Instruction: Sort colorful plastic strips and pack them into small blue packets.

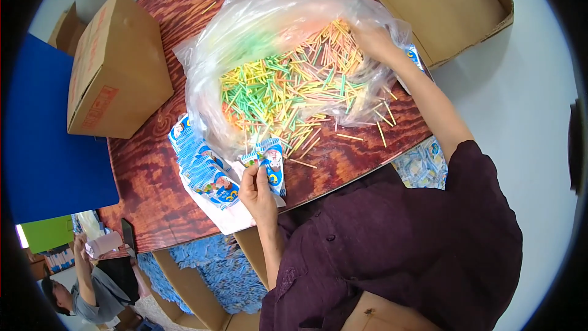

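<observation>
My left hand (257, 191) pinches a small blue and white packet (273, 162) at the table's near edge, thumb and fingers pressed together. Beside it, to the left, a fanned stack of like packets (205, 168) lies on white paper (228, 219). A large clear plastic bag (205, 92) lies spread open on the table, full of thin sticks (263, 89) in yellow, green, pink and orange. Over the bag's far right side reaches my right hand (372, 41), close to the pinkish sticks. Its fingers are partly hidden by plastic and blurred.
Several loose sticks (350, 137) lie on the reddish wood-patterned table (331, 162). A closed cardboard box (125, 79) stands left, an open carton (429, 6) far right. Below the edge are boxes of blue wrappers (214, 270) and a heap of packets (422, 165). Another person (92, 291) sits lower left.
</observation>
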Motion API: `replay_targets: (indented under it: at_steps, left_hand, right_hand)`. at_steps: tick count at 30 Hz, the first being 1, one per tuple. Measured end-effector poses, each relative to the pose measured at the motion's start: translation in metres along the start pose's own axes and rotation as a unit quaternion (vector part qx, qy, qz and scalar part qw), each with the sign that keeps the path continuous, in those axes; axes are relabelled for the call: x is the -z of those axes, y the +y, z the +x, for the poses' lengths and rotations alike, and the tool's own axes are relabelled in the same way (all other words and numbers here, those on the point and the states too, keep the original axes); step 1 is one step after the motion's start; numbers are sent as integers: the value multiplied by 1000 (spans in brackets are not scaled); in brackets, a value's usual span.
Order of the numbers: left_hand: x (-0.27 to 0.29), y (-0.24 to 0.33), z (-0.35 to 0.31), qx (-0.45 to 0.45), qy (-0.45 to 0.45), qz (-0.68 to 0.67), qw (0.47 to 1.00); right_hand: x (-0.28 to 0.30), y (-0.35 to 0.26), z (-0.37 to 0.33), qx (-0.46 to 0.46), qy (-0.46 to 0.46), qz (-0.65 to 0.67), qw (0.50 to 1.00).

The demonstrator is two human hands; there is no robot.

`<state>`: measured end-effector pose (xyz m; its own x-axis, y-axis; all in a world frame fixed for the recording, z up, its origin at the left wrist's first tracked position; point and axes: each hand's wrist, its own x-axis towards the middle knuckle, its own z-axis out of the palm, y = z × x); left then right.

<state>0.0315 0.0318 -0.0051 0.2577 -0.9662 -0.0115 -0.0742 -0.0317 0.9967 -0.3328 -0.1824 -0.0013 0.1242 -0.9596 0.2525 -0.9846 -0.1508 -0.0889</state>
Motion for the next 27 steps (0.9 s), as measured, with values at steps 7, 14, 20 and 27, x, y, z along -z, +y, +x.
replay_targets:
  at_steps: [7,14,20,27]
  left_hand:
    - [-3,1,-1,-6,-6,-11,1000]
    - [-5,0,-3,-7,-19,-21,1000]
    - [-7,3,-3,-6,-13,-20,1000]
    - [5,3,-8,9,1,7,1000]
  right_hand:
    - [17,-6,-23,109,-99,33,989]
    - [17,-24,-40,240,-14,-29,970]
    - [-3,-22,-22,301,-41,20,953]
    - [6,-26,-18,209,-71,101,970]
